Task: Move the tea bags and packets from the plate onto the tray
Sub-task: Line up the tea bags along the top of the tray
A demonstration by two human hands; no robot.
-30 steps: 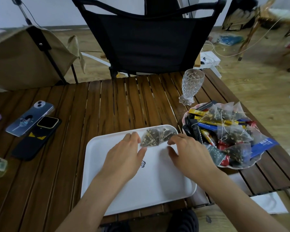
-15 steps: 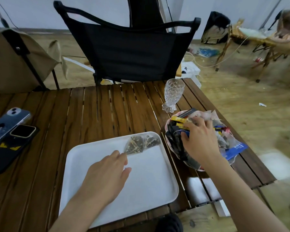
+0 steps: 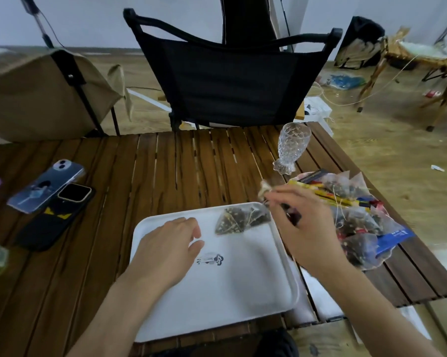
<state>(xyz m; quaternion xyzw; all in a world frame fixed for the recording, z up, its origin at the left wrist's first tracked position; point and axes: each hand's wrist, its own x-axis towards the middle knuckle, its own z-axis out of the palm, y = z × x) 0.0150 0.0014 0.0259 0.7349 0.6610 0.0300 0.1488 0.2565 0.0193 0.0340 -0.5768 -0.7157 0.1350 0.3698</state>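
A white tray (image 3: pixel 217 300) lies on the wooden table in front of me, with two clear pyramid tea bags (image 3: pixel 240 219) at its far edge. My left hand (image 3: pixel 165 248) rests open on the tray's left part, fingers relaxed. Over the tray's right rim, my right hand (image 3: pixel 305 228) pinches a dark packet (image 3: pixel 293 216); a pale scrap sticks out above its fingertips. To the right, a clear plate (image 3: pixel 372 264) holds a heap of tea bags and yellow, blue and red packets (image 3: pixel 351 202).
A cut-glass goblet (image 3: pixel 292 150) stands just behind the plate. Two phones (image 3: pixel 52 199) lie on the table's left side. A black folding chair (image 3: pixel 230 81) faces me across the table and a tan one (image 3: pixel 37 94) stands at the left. White paper (image 3: pixel 317 300) lies under the tray's right side.
My right hand has come off the plate's heap toward the tray with a dark packet pinched in it. My left hand stays on the tray.
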